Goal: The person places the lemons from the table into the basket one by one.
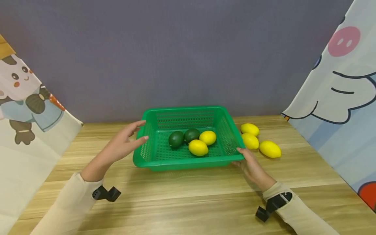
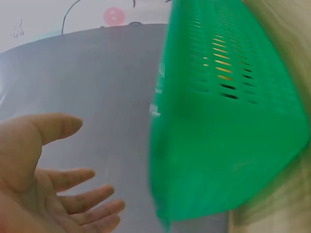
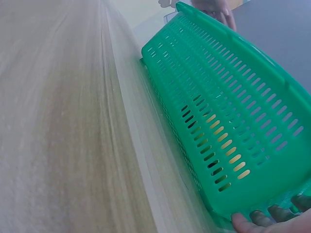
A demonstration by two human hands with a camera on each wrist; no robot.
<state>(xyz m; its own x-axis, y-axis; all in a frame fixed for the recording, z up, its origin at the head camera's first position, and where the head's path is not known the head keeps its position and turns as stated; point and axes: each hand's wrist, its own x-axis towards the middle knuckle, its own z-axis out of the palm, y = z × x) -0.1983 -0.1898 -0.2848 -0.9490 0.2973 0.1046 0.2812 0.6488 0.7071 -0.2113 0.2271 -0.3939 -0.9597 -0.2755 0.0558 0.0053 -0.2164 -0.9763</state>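
Note:
A green plastic basket (image 1: pixel 188 163) with slotted walls stands on the table. Inside it lie two dark green rounded fruits (image 1: pixel 176 139) and two lemons (image 1: pixel 198 148). At the basket's front right corner my right hand (image 1: pixel 253 168) holds the rim, thumb on top and fingers below. The right wrist view has those fingers (image 3: pixel 279 213) against the corner, partly cut off by the frame. My left hand (image 1: pixel 123 142) is beside the left rim, thumb and fingers spread. In the left wrist view a gap separates its fingers (image 2: pixel 92 199) from the basket wall (image 2: pixel 218 155).
Three more lemons (image 1: pixel 269 149) lie on the wooden table (image 1: pixel 182 202) just right of the basket. Behind the table rises a plain grey panel (image 1: pixel 188 55). Cartoon-printed sheets (image 1: pixel 349 98) hang at both sides.

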